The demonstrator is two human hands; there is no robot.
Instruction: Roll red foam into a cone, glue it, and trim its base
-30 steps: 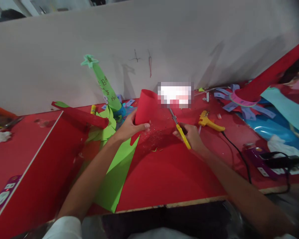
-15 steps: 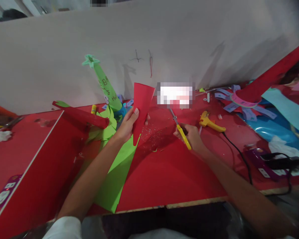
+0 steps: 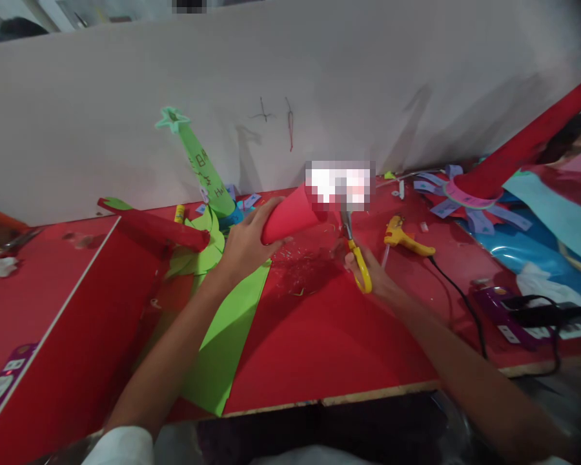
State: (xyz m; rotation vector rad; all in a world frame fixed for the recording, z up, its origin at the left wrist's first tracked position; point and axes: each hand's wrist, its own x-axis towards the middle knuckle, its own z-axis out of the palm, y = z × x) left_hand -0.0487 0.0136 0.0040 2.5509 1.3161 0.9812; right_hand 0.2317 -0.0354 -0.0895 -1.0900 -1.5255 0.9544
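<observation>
My left hand [image 3: 252,239] is wrapped round a red paper cone [image 3: 293,214], whose wide end tilts toward the right. My right hand [image 3: 365,261] grips yellow-handled scissors [image 3: 361,268], blades pointing up and away. The blade tips lie close to the cone's wide end, partly hidden by a blurred patch; whether they touch cannot be seen. Small paper scraps [image 3: 303,268] lie scattered on the red tabletop [image 3: 310,349] below. Green paper [image 3: 230,349] lies under my left forearm.
A green paper cone [image 3: 208,174] with a star top stands behind my left hand. To the right lie a yellow glue gun [image 3: 407,239] with its cord, a purple power strip [image 3: 506,316] and a red cone with a flower base [image 3: 474,190]. A red divider [image 3: 91,310] stands left.
My left hand has turned the red cone from upright to tilted, wide end now toward the scissors. The scissors have swung to a more upright angle in my right hand.
</observation>
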